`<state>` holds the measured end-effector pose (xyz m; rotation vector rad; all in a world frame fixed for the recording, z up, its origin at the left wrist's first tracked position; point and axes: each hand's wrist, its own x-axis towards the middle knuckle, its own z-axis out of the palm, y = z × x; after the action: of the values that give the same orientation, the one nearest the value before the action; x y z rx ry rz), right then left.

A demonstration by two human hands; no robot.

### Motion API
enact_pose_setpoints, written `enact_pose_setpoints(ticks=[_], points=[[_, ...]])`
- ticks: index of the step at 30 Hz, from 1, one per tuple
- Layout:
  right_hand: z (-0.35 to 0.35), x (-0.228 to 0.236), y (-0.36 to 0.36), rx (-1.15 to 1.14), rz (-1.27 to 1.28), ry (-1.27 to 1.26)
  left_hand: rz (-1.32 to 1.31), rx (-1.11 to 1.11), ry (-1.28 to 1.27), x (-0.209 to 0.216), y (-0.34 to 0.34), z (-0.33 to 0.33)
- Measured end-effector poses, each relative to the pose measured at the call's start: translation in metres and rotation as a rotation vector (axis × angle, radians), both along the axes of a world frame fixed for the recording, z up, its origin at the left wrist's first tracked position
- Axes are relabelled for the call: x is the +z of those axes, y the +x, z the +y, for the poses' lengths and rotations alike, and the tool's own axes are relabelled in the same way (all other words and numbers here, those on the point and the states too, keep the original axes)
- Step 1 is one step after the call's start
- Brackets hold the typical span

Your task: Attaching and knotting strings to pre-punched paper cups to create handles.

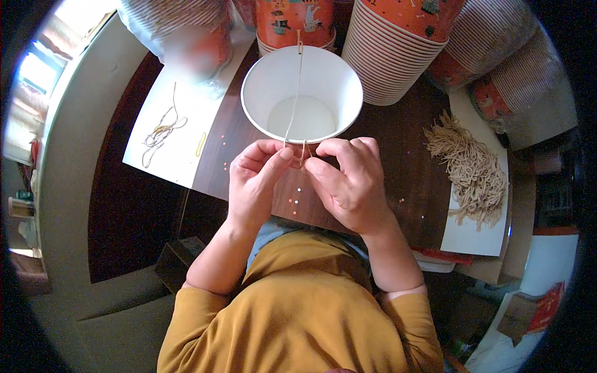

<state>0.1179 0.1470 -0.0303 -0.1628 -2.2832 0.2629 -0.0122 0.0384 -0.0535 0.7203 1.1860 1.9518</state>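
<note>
A white paper bucket (258,93) stands before me with its mouth up. A thin beige cord (295,105) crosses its opening, from a hole in the far rim to the near rim. My left hand (258,174) pinches the cord between thumb and index finger, just outside the near rim. Close beside it, my right hand (349,177) pinches a loop of the same cord, thumb against fingers. The loop shows between the two hands; its exact crossing is too small to make out.
Stacked orange printed buckets (398,59) stand behind, some wrapped in plastic (174,25). A heap of beige cords (472,171) lies on white board at right. Loose cord (165,130) and a yellow strip (201,144) lie at left. Small paper dots (296,201) dot the brown table (398,161).
</note>
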Motion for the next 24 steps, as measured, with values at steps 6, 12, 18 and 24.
enact_pose_setpoints(ticks=[6, 12, 18, 24], points=[[0.0, -0.002, 0.001, 0.021, 0.01, 0.0, -0.07, -0.171, -0.077, 0.003, 0.003, -0.001], [0.0, -0.001, 0.005, -0.011, -0.022, 0.02, -0.006, -0.155, -0.084, 0.001, -0.002, -0.001], [0.004, -0.001, 0.006, -0.032, -0.027, 0.04, 0.113, -0.147, -0.172, 0.007, -0.012, -0.006], [0.005, -0.002, 0.006, -0.021, -0.016, 0.031, 0.123, -0.15, -0.2, 0.008, -0.018, -0.008]])
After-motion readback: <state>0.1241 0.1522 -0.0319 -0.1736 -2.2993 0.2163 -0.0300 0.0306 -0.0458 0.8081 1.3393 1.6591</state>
